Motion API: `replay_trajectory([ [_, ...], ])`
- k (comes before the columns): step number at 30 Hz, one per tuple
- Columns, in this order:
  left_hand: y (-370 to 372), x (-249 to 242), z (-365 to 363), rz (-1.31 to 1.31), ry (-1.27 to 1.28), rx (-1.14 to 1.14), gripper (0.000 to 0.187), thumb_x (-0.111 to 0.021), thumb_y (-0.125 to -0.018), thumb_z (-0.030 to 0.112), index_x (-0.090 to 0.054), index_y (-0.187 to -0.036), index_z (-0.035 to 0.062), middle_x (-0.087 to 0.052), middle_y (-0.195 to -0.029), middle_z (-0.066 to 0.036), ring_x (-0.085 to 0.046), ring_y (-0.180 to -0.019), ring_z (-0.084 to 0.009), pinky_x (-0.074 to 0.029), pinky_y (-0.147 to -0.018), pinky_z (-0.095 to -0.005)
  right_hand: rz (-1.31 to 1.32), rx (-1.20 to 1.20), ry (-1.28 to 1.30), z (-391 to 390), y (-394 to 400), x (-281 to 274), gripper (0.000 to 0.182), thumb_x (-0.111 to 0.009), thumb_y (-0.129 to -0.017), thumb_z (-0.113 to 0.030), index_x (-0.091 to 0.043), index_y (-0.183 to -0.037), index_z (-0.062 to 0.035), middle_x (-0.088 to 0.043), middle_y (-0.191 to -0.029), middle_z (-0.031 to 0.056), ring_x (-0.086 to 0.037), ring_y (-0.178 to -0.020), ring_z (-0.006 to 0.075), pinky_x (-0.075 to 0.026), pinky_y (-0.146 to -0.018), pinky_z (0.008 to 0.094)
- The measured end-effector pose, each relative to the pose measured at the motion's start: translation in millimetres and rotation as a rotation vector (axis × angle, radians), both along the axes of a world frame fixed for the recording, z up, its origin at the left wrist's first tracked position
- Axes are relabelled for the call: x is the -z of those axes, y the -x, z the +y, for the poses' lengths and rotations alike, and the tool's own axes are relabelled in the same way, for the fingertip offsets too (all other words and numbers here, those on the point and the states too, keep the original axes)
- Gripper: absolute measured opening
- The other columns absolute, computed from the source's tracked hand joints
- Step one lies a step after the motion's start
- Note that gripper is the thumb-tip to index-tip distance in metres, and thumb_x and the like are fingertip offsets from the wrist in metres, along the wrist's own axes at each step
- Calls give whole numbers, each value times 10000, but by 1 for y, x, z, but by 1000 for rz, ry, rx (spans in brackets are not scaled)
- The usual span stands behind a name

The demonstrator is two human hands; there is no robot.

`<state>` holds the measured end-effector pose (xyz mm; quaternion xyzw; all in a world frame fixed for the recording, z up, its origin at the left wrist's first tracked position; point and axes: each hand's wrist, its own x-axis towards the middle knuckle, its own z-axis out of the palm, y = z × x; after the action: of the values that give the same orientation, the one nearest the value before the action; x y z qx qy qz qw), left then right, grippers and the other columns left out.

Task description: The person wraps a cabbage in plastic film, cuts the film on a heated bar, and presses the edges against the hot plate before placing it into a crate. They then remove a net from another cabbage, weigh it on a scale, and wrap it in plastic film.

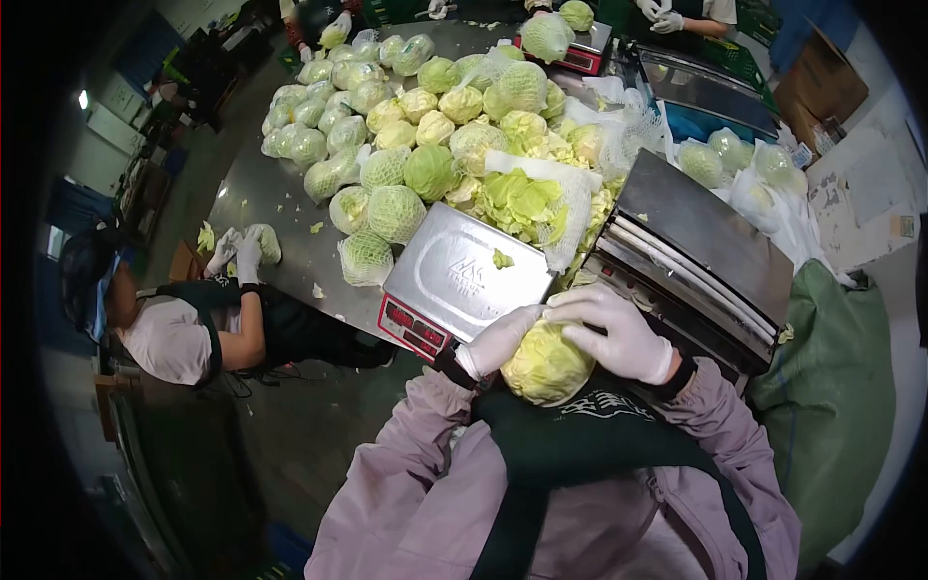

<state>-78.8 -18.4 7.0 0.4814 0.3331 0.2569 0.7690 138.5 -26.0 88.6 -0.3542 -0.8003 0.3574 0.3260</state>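
Note:
A pale green cabbage (547,365) is held close against the dark apron, just off the table's near edge. My left hand (501,340), in a white glove, grips it from the left side. Over its top and right side curls my right hand (619,333), gloved the same way, with the fingers bent onto the leaves. Right beyond them lies a digital scale (469,261) with a steel plate and red display; a scrap of leaf (503,258) rests on it. To the right stands a wrapping machine (696,251) with a dark flat top and white rollers.
Loose cabbages (430,172), net-covered ones and plastic-wrapped ones (307,145) cover the metal table (275,217). Torn leaves (522,203) pile behind the scale. A co-worker (174,329) handles a cabbage at left; others work at the far end. A green sack (831,367) stands right.

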Motion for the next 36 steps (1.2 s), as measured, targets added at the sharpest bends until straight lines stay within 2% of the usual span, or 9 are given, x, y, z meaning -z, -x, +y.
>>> replay_trajectory([
  [2,1,6,5,118,-317,38,431,-290,-1043,289,-489,-1279,-12,-550,-1226,-134,-504,-1153,-214,-366,-1022,-316,-84,-106,-91,-8,2,-13,337,-657,-828,-203,-632,-1149,-104,-583,-1199,84,-530,-1074,298,-422,-937,385],
  [6,-5,3,14,220,-317,156,449,-269,-1041,313,-503,-1278,12,-569,-1215,-118,-511,-1146,-200,-364,-1028,-331,-194,-203,-214,-19,8,-14,269,-685,-788,-252,-669,-1019,-116,-595,-1067,56,-532,-1042,281,-435,-881,405],
  [10,-9,19,17,141,-143,174,497,-279,-1039,388,-496,-1284,14,-554,-1219,-82,-500,-1144,-159,-375,-1014,-309,-198,-242,-305,-20,9,-21,105,-652,-743,-175,-603,-810,-111,-579,-855,34,-552,-846,241,-463,-744,362],
  [11,-10,13,15,98,-79,112,441,-417,-1015,333,-521,-1238,-32,-584,-1164,-99,-518,-1095,-161,-387,-987,-287,-231,-248,-301,-23,8,-22,96,-652,-741,-158,-595,-799,-107,-575,-860,39,-548,-846,251,-466,-732,361],
  [19,-5,14,19,88,60,208,436,-398,-1020,315,-466,-1326,12,-541,-1262,-81,-500,-1154,-139,-382,-1017,-299,-158,-330,-337,-33,-10,-17,109,-685,-730,-117,-613,-811,-108,-572,-883,17,-539,-826,234,-455,-726,350],
  [26,10,40,-7,-115,608,-102,538,-430,-978,427,-460,-1334,25,-550,-1302,-132,-580,-1133,-211,-464,-984,-345,-84,-274,-60,-45,-37,-1,93,-708,-783,-116,-661,-858,-89,-620,-888,22,-573,-815,234,-464,-746,333],
  [31,22,68,-21,-331,797,-153,562,-373,-982,448,-438,-1354,32,-515,-1341,-145,-529,-1205,-260,-412,-1045,-399,-47,-250,91,-42,-38,7,73,-685,-797,-89,-655,-860,-69,-624,-902,51,-574,-871,241,-471,-785,338],
  [33,29,83,-29,-668,890,-202,490,-408,-985,334,-401,-1371,32,-503,-1350,-147,-525,-1205,-281,-415,-1045,-431,48,-248,188,-41,-44,-4,76,-688,-800,-77,-657,-862,-48,-636,-905,65,-588,-867,232,-474,-789,333],
  [36,33,76,-39,-640,576,-191,406,-393,-987,174,-393,-1366,31,-508,-1339,-147,-521,-1209,-278,-415,-1045,-440,311,-161,388,-33,-59,-22,98,-697,-790,-45,-646,-862,-3,-635,-906,99,-602,-849,194,-482,-765,313],
])
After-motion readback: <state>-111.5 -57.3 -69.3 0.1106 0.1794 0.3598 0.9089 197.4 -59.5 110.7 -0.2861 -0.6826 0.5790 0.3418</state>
